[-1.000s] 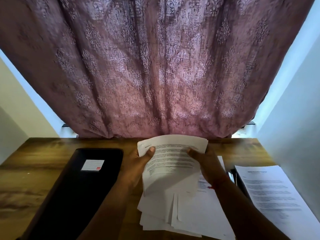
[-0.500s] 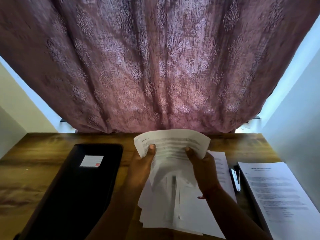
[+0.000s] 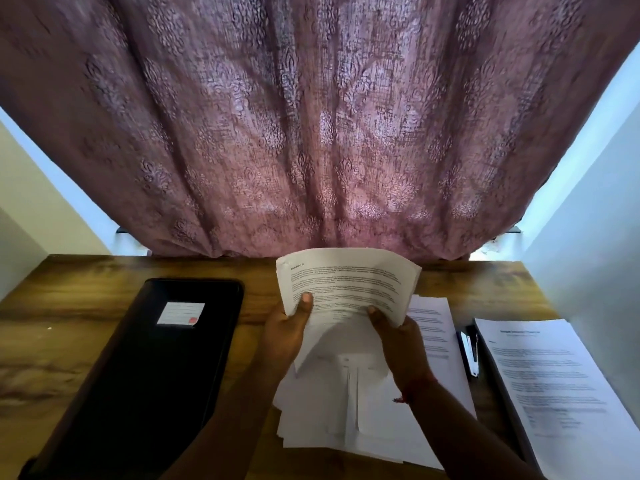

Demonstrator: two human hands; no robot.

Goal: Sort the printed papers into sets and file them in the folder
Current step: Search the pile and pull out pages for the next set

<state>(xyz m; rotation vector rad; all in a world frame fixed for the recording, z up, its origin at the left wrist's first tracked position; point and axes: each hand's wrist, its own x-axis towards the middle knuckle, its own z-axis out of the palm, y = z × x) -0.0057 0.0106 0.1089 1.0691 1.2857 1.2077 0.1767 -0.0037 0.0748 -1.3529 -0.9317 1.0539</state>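
So compared with a second earlier, the bundle of printed sheets (image 3: 346,289) had been lifted a bit higher and bowed more, its top edge arched like a fan, and the view had tipped up so the stapler (image 3: 469,355) and the right-hand page came fully into sight. To me that read as squaring up or checking one set, not filing yet, since the folder (image 3: 145,368) sat closed and untouched on the left of the worktop (image 3: 69,323).

Grip-wise: the left hand (image 3: 285,332) pinched the bundle's left lower edge with the thumb on top, and the right hand (image 3: 398,341) held the right lower edge the same way, thumb over the printed face. Both were closed on paper, not spread wide. A red thread showed at the right wrist.

The rest of the task stuff: a loose, fanned pile of sheets (image 3: 329,417) lay under the hands near the front edge, mostly blank sides up. Another printed page (image 3: 433,327) peeked out just right of the hands, and a separate printed set (image 3: 554,386) lay at the far right, text too blurred to read.

Materials: thin, floppy white paper that curls easily; the folder was matte black with rounded corners and a small white label with a red mark; the worktop was wood-grain brown. Behind it hung a mauve curtain (image 3: 311,116) with a woven floral pattern, falling in soft folds.
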